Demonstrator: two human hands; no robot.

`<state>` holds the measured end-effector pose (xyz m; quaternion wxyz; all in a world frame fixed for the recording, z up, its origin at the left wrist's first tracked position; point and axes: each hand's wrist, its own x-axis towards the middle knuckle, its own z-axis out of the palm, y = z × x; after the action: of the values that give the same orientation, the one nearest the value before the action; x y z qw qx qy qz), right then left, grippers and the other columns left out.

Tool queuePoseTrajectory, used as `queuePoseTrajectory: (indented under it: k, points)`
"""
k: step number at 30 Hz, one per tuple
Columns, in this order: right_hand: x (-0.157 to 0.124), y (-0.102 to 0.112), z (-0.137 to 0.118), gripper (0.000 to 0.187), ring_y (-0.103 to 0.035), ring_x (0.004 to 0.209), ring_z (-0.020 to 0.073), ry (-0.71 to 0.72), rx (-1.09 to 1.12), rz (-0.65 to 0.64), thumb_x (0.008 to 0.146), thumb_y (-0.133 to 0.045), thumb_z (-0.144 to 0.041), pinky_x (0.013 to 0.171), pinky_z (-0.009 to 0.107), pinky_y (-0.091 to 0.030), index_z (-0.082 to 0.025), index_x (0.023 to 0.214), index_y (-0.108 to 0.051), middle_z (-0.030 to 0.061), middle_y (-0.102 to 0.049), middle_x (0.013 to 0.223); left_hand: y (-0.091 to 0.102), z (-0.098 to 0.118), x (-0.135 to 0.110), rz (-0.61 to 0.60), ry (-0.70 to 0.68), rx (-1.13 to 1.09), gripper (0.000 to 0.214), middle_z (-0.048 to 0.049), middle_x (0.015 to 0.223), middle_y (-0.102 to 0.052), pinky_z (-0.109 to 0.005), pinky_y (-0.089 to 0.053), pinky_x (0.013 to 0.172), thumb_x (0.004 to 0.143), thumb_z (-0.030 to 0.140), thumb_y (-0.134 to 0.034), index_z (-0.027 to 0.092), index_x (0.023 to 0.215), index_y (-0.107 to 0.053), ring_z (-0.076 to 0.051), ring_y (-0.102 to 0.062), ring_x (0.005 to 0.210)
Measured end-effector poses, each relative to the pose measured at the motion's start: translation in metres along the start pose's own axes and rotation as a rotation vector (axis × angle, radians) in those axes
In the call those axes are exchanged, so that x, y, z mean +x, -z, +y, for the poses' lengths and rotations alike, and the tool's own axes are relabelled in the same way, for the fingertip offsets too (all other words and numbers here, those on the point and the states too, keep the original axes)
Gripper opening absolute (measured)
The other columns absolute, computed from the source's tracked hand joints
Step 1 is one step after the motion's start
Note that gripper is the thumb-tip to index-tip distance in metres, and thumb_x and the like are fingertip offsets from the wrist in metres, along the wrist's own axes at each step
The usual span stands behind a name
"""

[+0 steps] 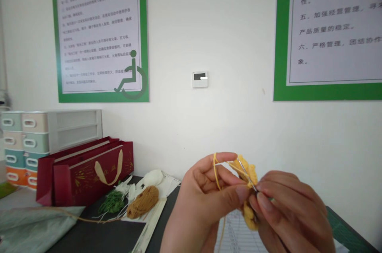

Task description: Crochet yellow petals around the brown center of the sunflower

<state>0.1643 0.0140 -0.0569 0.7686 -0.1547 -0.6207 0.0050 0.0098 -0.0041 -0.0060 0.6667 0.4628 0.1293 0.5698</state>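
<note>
My left hand (209,201) pinches a yellow crochet piece (249,171) between thumb and fingers, its index finger raised. Yellow yarn (216,171) loops over that finger and trails down past the wrist. In the fingers of my right hand (294,207) is a thin metal crochet hook (245,171), its shaft slanting up and left across the yellow piece. The hook's tip lies near the left index fingertip. A lower part of the crochet piece hangs between the two hands, partly hidden by the right fingers.
Left on the dark table are a brown yarn skein (143,202), green yarn (112,202), white yarn (153,178) and a ruler (151,227). Behind them stand dark red gift bags (82,177) and a drawer unit (74,125). Printed paper (235,233) lies below my hands.
</note>
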Motion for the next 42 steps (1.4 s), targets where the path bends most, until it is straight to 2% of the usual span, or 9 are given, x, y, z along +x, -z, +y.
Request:
queuePoseTrajectory:
  k: [2,5,7,11,17,21,32,37,42]
  points:
    - [0.0,-0.006,-0.001,0.034,-0.063,0.078,0.0235,0.185,-0.024,0.064,0.084,-0.076,-0.011,0.068,0.043,-0.055,-0.036,0.106,-0.08,0.0031,-0.072,0.088,0.001,0.001,0.001,-0.074,0.088,-0.055,0.051,-0.0027,0.078,-0.073,-0.023,-0.053,0.069,0.066,0.01,-0.095,0.013,0.113,-0.076,-0.011,-0.066,0.066]
    - [0.01,-0.018,-0.007,0.009,-0.061,0.076,0.02,-0.008,0.219,0.021,0.094,-0.07,-0.025,0.063,0.036,-0.051,-0.031,0.096,-0.076,0.0021,-0.067,0.084,0.0,0.006,-0.001,-0.106,0.062,-0.006,0.062,-0.0016,0.078,-0.071,-0.023,-0.053,0.066,0.065,0.01,-0.095,0.016,0.122,-0.072,-0.011,-0.064,0.066]
    - [0.018,-0.023,-0.011,0.005,-0.061,0.08,0.019,-0.087,0.299,-0.008,0.095,-0.071,-0.027,0.065,0.033,-0.051,-0.029,0.092,-0.074,0.0015,-0.064,0.08,-0.002,0.009,-0.002,-0.081,0.021,0.051,0.067,0.0005,0.077,-0.069,-0.023,-0.052,0.064,0.065,0.013,-0.097,0.019,0.125,-0.069,-0.011,-0.063,0.065]
    - [0.02,-0.021,-0.015,0.006,-0.062,0.086,0.0201,-0.077,0.249,-0.031,0.095,-0.071,-0.029,0.072,0.034,-0.052,-0.028,0.09,-0.074,0.0026,-0.068,0.084,-0.002,0.012,-0.005,-0.052,-0.02,0.149,0.064,0.0014,0.076,-0.068,-0.021,-0.049,0.059,0.065,0.018,-0.098,0.018,0.122,-0.069,-0.008,-0.059,0.061]
    - [0.014,-0.013,-0.008,0.015,-0.07,0.091,0.0242,0.122,0.051,-0.111,0.096,-0.069,-0.022,0.095,0.049,-0.045,-0.033,0.105,-0.075,0.0008,-0.083,0.098,0.003,0.011,-0.004,-0.004,-0.067,0.196,0.062,0.0005,0.079,-0.069,-0.022,-0.048,0.065,0.066,0.018,-0.097,0.02,0.122,-0.07,-0.011,-0.063,0.069]
    - [0.014,-0.018,-0.007,0.017,-0.068,0.082,0.0237,0.098,0.109,-0.066,0.097,-0.068,-0.024,0.09,0.05,-0.044,-0.035,0.107,-0.075,0.0001,-0.083,0.097,0.004,0.013,-0.005,-0.011,-0.051,0.227,0.057,0.0001,0.08,-0.069,-0.024,-0.048,0.062,0.068,0.019,-0.096,0.02,0.119,-0.071,-0.013,-0.064,0.068]
    - [0.015,-0.022,-0.01,0.003,-0.061,0.082,0.0192,-0.195,0.493,-0.056,0.098,-0.067,-0.033,0.078,0.038,-0.047,-0.034,0.099,-0.07,-0.0004,-0.076,0.085,0.001,0.015,-0.007,0.004,-0.052,0.199,0.051,0.0008,0.078,-0.072,-0.019,-0.05,0.064,0.066,0.018,-0.098,0.016,0.111,-0.074,-0.008,-0.064,0.066]
    - [0.019,-0.017,-0.008,0.005,-0.063,0.077,0.0187,-0.185,0.497,-0.107,0.101,-0.061,-0.037,0.074,0.037,-0.048,-0.034,0.101,-0.066,-0.0008,-0.076,0.082,0.002,0.015,-0.007,0.007,-0.039,0.227,0.047,0.0007,0.076,-0.073,-0.018,-0.047,0.062,0.067,0.017,-0.097,0.017,0.109,-0.076,-0.007,-0.063,0.066]
    - [0.023,-0.011,-0.005,0.006,-0.065,0.076,0.018,-0.086,0.46,-0.165,0.104,-0.057,-0.032,0.072,0.036,-0.047,-0.031,0.106,-0.063,-0.0014,-0.077,0.085,0.005,0.013,-0.005,-0.009,-0.037,0.242,0.043,0.0002,0.077,-0.074,-0.017,-0.047,0.062,0.07,0.014,-0.094,0.017,0.109,-0.076,-0.007,-0.063,0.065]
